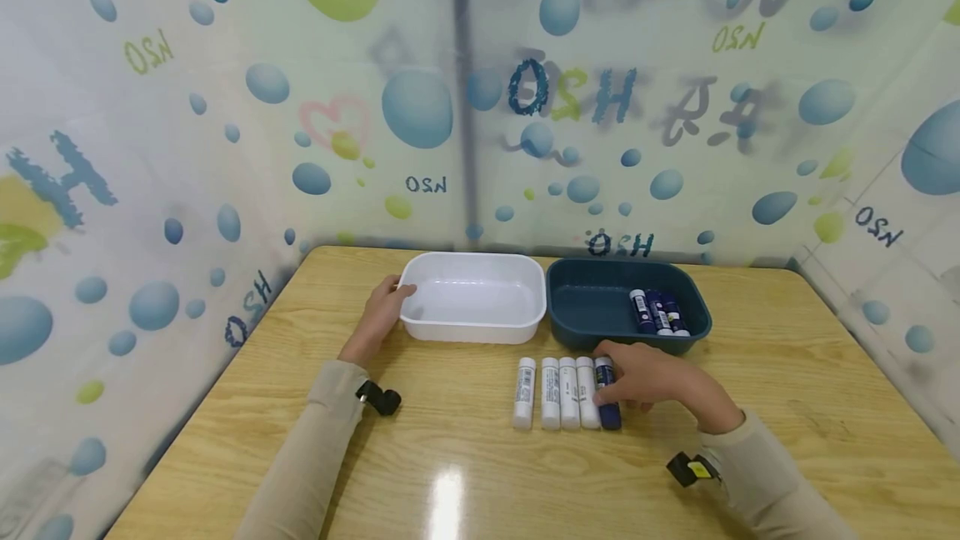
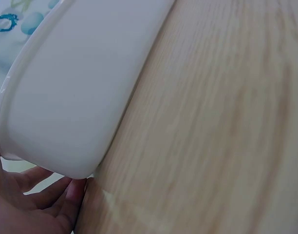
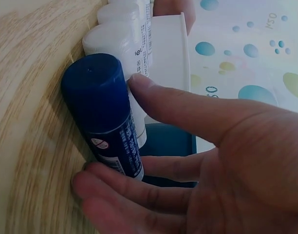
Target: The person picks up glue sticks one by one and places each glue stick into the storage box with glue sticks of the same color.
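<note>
My left hand (image 1: pixel 387 303) holds the left end of a white plastic tub (image 1: pixel 472 332), thumb over the rim and fingers (image 2: pixel 66 200) against the outer wall. With my right hand (image 1: pixel 651 373) I grip a dark blue glue stick (image 3: pixel 102 107) lying on the table, thumb on one side and fingers on the other. Several white glue sticks (image 1: pixel 570 394) lie in a row to its left, the leftmost one (image 1: pixel 524 394) a little apart. Behind my right hand stands a dark teal tub (image 1: pixel 592 327) with a few blue glue sticks (image 1: pixel 660 312) at its right end.
The two tubs stand side by side near the back edge of the wooden table (image 1: pixel 420 457). A patterned curtain (image 1: pixel 420 215) with blue and green drops hangs behind and at the sides. Black wrist cameras (image 1: pixel 378 397) are strapped to both sleeves.
</note>
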